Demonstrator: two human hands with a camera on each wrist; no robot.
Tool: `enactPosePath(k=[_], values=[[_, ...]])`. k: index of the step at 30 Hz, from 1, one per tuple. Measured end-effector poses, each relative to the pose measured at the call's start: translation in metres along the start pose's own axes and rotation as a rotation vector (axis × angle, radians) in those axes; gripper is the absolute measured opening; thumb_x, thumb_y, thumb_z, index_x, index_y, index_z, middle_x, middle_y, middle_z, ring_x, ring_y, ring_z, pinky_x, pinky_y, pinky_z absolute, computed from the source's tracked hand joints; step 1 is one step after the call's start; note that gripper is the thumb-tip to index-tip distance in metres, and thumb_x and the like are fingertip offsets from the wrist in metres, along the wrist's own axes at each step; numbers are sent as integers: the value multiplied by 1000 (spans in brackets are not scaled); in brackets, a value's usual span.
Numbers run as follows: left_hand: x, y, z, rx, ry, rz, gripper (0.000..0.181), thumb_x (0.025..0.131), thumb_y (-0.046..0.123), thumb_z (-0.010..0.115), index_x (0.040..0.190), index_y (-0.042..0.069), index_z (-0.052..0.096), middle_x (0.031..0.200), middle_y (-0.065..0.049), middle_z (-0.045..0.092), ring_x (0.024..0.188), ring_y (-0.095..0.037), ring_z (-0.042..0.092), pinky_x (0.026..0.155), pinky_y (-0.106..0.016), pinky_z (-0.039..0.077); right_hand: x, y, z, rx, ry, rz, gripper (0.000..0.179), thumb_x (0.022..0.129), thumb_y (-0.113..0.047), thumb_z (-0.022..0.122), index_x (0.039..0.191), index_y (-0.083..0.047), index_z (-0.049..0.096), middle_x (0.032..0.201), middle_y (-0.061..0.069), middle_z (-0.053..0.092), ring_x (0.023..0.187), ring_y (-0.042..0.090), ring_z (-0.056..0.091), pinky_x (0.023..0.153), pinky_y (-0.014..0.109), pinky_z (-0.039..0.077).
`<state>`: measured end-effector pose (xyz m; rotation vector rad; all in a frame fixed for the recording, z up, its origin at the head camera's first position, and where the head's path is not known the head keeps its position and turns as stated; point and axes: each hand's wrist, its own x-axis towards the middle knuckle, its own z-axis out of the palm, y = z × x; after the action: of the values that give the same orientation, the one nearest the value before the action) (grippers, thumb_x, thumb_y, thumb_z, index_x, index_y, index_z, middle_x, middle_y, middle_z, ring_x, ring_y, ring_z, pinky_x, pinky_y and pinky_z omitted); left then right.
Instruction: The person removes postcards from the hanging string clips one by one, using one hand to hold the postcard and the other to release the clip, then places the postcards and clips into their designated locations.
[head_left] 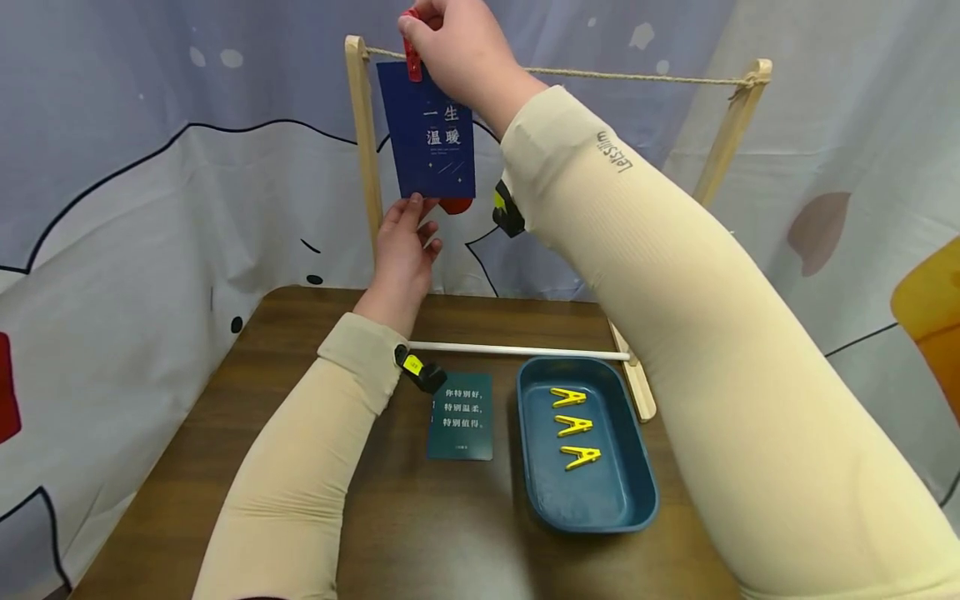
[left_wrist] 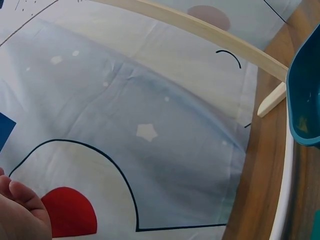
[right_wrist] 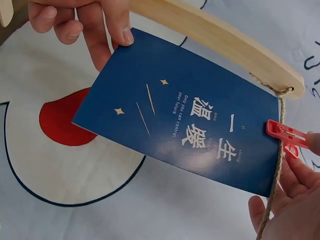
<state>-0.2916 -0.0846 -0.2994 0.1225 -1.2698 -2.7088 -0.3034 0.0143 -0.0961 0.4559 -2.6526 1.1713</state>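
Observation:
A dark blue card [head_left: 431,142] with white lettering hangs upright against the rope [head_left: 637,77], near the left post. My right hand [head_left: 472,50] pinches a red clothespin [head_left: 413,65] at the card's top edge. In the right wrist view, the jaws of that clothespin [right_wrist: 280,129] sit over card and rope together. Below, my left hand [head_left: 403,254] holds the card's bottom edge; thumb and fingers pinch a lower corner of the card [right_wrist: 170,110] in the right wrist view. Only a corner of the card [left_wrist: 6,129] shows in the left wrist view.
A blue tray [head_left: 647,492] on the table [head_left: 247,467] has three yellow clothespins [head_left: 573,426] in it. Left of the tray lies a dark green card [head_left: 460,442]. The rack has wooden posts [head_left: 365,133] and a white crossbar [head_left: 517,351]; a patterned curtain [head_left: 150,217] hangs behind.

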Motion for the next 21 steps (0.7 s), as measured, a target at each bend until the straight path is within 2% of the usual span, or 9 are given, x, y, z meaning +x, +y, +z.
enactPosePath(k=[6,13,16,21], values=[[3,1,-1,-58,20,2,14,100,24,59,89,17,56,105,-4,67,73,-13,48,59,-25,36,-1,4,-3,104,15,9,33,103,-35,52,132,-22,60,123,-3,59,106,8,52,95,13,40],[3,3,0,-67,4,-1,14,99,22,61,88,17,55,99,-2,68,71,-13,47,57,-24,35,-4,7,-4,151,59,22,32,101,-35,55,130,-24,64,123,-4,62,110,9,54,97,13,39],[3,4,0,-75,2,-4,16,99,21,62,86,17,54,97,-2,68,69,-13,46,56,-24,33,-6,10,-3,218,91,10,30,101,-32,58,128,-22,66,121,-3,64,110,7,55,94,11,39],[3,5,2,-87,-7,-12,17,98,22,62,85,16,53,96,-1,68,66,-12,44,53,-23,31,-8,15,-4,359,186,-9,21,100,-26,61,116,-16,70,112,-3,66,104,4,55,88,10,39]])
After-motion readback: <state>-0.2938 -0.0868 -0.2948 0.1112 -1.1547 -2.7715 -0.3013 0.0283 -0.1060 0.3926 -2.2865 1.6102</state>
